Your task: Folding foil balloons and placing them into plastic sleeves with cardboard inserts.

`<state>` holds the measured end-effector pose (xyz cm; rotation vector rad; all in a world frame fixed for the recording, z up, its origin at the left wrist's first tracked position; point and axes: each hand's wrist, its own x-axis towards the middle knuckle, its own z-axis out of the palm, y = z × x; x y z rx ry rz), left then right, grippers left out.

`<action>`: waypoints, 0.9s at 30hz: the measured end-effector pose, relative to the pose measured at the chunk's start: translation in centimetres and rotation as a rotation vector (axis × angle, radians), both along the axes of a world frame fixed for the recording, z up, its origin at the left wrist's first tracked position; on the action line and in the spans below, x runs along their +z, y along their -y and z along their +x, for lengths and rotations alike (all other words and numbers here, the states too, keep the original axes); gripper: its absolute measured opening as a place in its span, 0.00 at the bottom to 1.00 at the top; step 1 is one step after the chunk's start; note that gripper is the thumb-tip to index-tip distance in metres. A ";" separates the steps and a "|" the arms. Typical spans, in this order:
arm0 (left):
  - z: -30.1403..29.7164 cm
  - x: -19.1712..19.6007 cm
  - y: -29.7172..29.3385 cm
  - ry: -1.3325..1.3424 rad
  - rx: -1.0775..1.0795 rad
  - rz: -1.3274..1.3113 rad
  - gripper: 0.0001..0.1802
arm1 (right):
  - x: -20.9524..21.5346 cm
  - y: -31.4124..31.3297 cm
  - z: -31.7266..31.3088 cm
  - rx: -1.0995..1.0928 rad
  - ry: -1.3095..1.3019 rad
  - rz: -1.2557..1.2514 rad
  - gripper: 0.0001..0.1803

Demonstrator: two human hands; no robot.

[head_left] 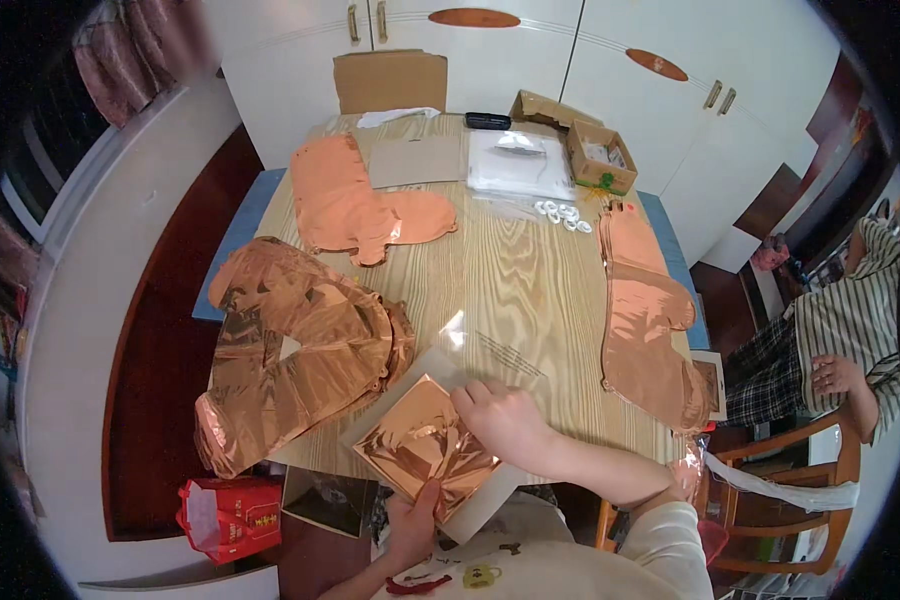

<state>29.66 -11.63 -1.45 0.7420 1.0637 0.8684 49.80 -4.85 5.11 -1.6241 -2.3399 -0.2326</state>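
A folded rose-gold foil balloon lies on a grey card backing at the near edge of the wooden table. My left hand grips its near corner from below. My right hand rests on its far right edge, fingers curled over the foil, beside a clear plastic sleeve. A large partly inflated rose-gold balloon sits just left of the folded one.
More flat rose-gold balloons lie at the far left and along the right edge. Cardboard sheet, clear bags, white rings and an open box sit at the far end. A seated person is at right. A red bag stands on the floor.
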 end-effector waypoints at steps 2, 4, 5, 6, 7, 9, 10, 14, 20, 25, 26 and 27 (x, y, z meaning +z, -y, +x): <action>0.0 -0.7 0.3 -0.006 -0.009 -0.002 0.10 | -0.1 0.4 0.0 -0.011 0.003 -0.011 0.11; 0.5 -0.2 0.4 -0.018 -0.007 0.026 0.10 | -0.2 0.8 -0.3 -0.030 0.007 -0.025 0.11; 0.7 0.0 0.5 -0.024 -0.006 0.040 0.11 | -0.2 0.9 -0.5 -0.034 0.002 -0.010 0.11; 0.7 -0.1 0.5 -0.025 -0.011 0.044 0.11 | -0.2 1.1 -0.8 -0.038 -0.004 0.005 0.11; 0.7 -0.2 0.5 -0.027 -0.017 0.049 0.12 | -0.1 1.1 -0.9 -0.042 -0.011 0.020 0.11; 0.6 -0.5 0.6 -0.017 -0.004 0.043 0.13 | 0.2 1.2 -1.0 -0.029 -0.005 0.023 0.11; 0.5 -0.6 0.6 -0.005 0.015 0.034 0.13 | 0.2 1.1 -1.0 -0.022 -0.003 0.025 0.11; 0.4 -0.9 0.5 0.080 0.133 0.037 0.11 | -0.1 2.0 -0.1 -0.086 0.054 -0.003 0.09; 1.4 0.2 0.2 0.014 0.239 0.050 0.05 | 0.0 3.7 0.0 -0.111 0.075 -0.002 0.08; 0.6 -1.0 0.6 0.016 0.111 0.094 0.11 | 0.3 4.9 -0.2 -0.074 0.041 -0.051 0.08; 0.7 -0.9 0.7 -0.031 0.102 0.143 0.11 | 0.3 5.2 -0.5 -0.063 0.034 -0.056 0.08; 0.7 -1.0 0.7 -0.018 0.102 0.084 0.11 | 0.3 5.5 -0.8 -0.052 0.028 -0.059 0.08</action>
